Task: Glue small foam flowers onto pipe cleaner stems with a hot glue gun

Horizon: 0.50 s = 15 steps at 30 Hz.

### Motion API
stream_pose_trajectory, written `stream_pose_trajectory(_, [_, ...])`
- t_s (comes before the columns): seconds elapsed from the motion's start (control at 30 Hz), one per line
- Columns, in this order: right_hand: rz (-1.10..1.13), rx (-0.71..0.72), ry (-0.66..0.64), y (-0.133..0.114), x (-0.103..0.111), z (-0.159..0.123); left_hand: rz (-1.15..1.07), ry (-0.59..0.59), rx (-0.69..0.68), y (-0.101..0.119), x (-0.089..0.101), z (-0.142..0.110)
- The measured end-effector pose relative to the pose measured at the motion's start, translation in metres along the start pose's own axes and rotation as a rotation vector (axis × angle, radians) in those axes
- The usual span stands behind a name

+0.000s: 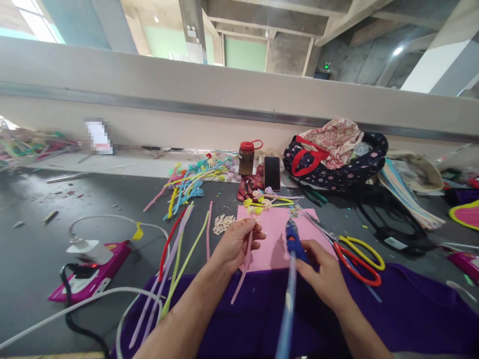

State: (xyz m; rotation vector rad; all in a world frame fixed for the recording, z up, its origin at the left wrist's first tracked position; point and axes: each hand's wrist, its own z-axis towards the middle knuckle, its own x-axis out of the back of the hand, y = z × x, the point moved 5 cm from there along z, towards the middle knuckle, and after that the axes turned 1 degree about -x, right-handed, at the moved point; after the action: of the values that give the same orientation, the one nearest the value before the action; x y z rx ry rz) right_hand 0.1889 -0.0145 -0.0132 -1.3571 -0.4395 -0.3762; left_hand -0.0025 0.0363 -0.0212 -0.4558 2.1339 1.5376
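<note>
Pinched in the fingers of my left hand (pixel 239 243) is a pink pipe cleaner (pixel 245 267), whose lower end hangs toward me. My right hand (pixel 318 269) grips a blue hot glue gun (pixel 293 242), its nozzle pointing away from me; a long translucent glue stick (pixel 287 309) sticks out of its rear. Both hands are over a pink sheet (pixel 273 249). Left of it lies a small heap of pale short pieces (pixel 224 224). Past the sheet rest yellow and lilac pipe cleaner flowers (pixel 267 202). Red-and-yellow-handled scissors (pixel 359 259) lie to the right.
Loose pipe cleaners (pixel 190 234) lie left of my hands, with a colourful bundle (pixel 198 179) behind. A magenta power strip (pixel 93 274) with cables sits at left. Farther back stand a brown bottle (pixel 246 159), a phone (pixel 272 173) and a dotted bag (pixel 337 169). Purple cloth (pixel 404 304) covers the front edge.
</note>
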Motion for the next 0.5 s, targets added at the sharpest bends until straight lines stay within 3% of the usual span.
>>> stream_pose_trajectory(0.1, [0.478, -0.117, -0.032, 0.009, 0.004, 0.0, -0.004, -0.065, 0.007, 0.001, -0.004, -0.003])
stream_pose_trajectory(0.2, [0.785, -0.119, -0.086, 0.008, 0.002, 0.001, -0.034, -0.147, 0.025, 0.0, -0.011, -0.008])
stream_pose_trajectory(0.3, [0.793, -0.098, -0.098, 0.001, -0.002, 0.0, -0.061, -0.22, 0.037, -0.003, -0.017, -0.013])
stream_pose_trajectory(0.5, [0.574, 0.036, -0.034, -0.014, -0.004, -0.008, -0.135, -0.318, 0.037, -0.006, -0.025, -0.018])
